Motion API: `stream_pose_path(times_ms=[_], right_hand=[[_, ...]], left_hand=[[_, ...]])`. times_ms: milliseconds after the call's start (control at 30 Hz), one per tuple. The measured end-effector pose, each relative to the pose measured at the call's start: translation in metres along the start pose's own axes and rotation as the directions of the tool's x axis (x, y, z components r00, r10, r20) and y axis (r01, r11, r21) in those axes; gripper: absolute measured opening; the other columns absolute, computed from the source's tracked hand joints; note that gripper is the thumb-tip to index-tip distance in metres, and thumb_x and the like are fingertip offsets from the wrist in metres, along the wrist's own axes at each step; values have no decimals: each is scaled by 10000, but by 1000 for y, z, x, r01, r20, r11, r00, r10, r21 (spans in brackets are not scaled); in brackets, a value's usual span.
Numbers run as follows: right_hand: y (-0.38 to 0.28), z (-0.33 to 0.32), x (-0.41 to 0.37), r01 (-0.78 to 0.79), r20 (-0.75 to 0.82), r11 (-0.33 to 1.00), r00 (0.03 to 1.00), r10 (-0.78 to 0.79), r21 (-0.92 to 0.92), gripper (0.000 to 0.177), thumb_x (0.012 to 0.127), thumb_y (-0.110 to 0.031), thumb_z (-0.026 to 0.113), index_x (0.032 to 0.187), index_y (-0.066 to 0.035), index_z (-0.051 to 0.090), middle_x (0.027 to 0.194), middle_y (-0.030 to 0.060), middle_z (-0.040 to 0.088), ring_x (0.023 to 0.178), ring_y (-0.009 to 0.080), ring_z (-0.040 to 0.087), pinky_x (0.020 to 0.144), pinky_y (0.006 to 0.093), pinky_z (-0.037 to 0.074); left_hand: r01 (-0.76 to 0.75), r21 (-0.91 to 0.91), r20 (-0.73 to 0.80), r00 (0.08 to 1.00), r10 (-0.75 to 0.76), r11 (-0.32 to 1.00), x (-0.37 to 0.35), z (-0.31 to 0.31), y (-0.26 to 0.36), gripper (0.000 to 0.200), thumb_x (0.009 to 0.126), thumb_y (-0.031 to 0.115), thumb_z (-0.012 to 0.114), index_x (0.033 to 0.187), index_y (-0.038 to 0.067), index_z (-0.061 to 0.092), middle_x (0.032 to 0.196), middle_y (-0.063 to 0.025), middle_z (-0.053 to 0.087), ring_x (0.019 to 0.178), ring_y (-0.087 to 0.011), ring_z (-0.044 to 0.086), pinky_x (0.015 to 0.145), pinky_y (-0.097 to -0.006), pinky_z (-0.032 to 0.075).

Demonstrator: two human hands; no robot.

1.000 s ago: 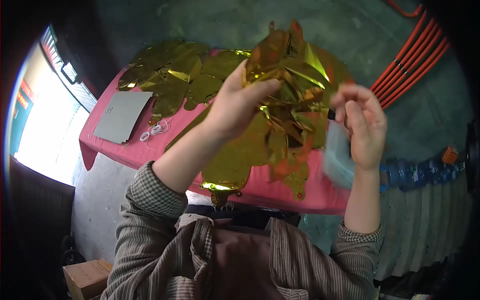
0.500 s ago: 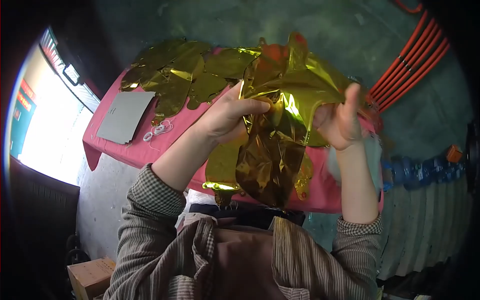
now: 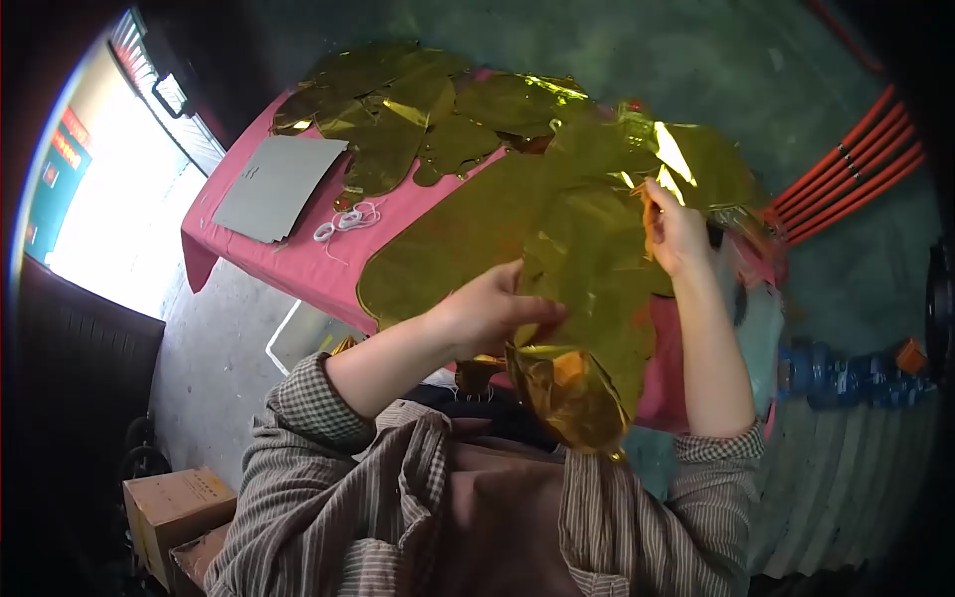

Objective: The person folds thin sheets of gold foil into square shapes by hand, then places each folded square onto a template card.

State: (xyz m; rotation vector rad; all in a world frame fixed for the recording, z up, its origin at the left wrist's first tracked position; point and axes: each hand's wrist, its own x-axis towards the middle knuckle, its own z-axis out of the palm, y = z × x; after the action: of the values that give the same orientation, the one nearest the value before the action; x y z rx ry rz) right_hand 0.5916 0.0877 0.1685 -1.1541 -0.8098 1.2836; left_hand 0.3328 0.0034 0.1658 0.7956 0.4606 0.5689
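Note:
My left hand [image 3: 500, 310] is closed on a flat, shiny gold foil balloon [image 3: 587, 239], its thumb lying across the front. At the right edge of that foil, my right hand [image 3: 676, 234] pinches it between thumb and fingers. The held foil spreads over the table's front half, and a crumpled end hangs down toward my chest. More gold foil pieces [image 3: 383, 109] lie flat and overlapping along the far side of the pink-covered table [image 3: 318, 277]. How many layers I hold cannot be made out.
Grey card sheets [image 3: 279, 189] and a tangle of white ribbon [image 3: 348, 219] lie on the table's left. Beyond its right end are red tubes [image 3: 851, 174] and blue plastic bottles [image 3: 846, 376]. A cardboard box [image 3: 184, 507] stands at lower left.
The bunched foil has been spread wider and lower across the table. My left hand has moved down and right; my right hand has gone from open to pinching the foil's edge.

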Motion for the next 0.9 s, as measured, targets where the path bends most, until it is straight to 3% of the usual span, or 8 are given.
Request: stream_pose_path(times_ms=[67,133,233,333,400,667,733,900], right_hand=[[24,-4,21,-75,126,997,989,74,4,143,843,-212,670,803,-94,601,629,-25,529,459,59,426,406,206,256],[43,4,39,-109,79,994,991,108,13,154,841,-219,663,781,-102,583,624,-23,516,455,68,422,403,212,247],[67,14,58,-117,68,993,991,118,-15,151,835,-201,662,749,-108,580,620,-23,517,473,69,441,405,219,251],[73,28,65,-122,18,990,992,124,-75,156,830,-209,665,735,-118,581,607,-26,513,486,76,461,415,228,258],[74,38,70,-150,-146,984,980,136,-94,177,853,-177,613,724,-85,533,570,15,495,436,109,432,382,251,225],[93,29,91,-142,-78,981,988,133,-135,125,832,-139,634,770,-70,550,673,8,540,526,106,499,446,271,364],[97,29,94,-155,-104,977,985,141,-145,111,829,-129,636,789,-62,558,704,9,552,546,110,515,470,277,404],[105,29,104,-157,-148,970,980,131,-183,139,830,-116,628,905,-6,590,814,40,591,655,146,575,551,302,467]], left_hand=[[-75,279,-216,967,138,958,-7,-7,7,416,839,34,622,1220,-1,460,1022,-54,614,888,-112,597,776,-255,491],[-74,341,-197,969,148,937,-6,-42,-3,567,823,59,646,1310,-22,368,920,-57,616,788,-94,590,686,-237,478],[107,620,-361,919,162,777,-13,-53,4,824,809,73,656,1445,8,135,738,-7,557,643,-48,517,585,-204,432],[169,789,-367,900,233,591,-14,-58,3,835,801,89,671,1444,8,144,692,9,501,631,-48,485,592,-207,430],[159,786,-358,905,231,597,-13,-55,3,841,797,89,677,1445,14,147,683,13,477,629,-50,470,582,-212,428],[213,728,-360,928,99,651,-18,-47,10,829,780,67,689,1435,39,182,670,-12,498,552,-77,519,477,-239,437],[231,706,-364,929,63,670,-20,-50,10,800,764,76,682,1410,8,216,715,-90,583,502,-124,565,477,-263,461],[238,726,-369,926,74,645,-22,-53,12,750,788,88,682,1400,27,253,677,-41,531,525,-86,539,474,-238,434]])
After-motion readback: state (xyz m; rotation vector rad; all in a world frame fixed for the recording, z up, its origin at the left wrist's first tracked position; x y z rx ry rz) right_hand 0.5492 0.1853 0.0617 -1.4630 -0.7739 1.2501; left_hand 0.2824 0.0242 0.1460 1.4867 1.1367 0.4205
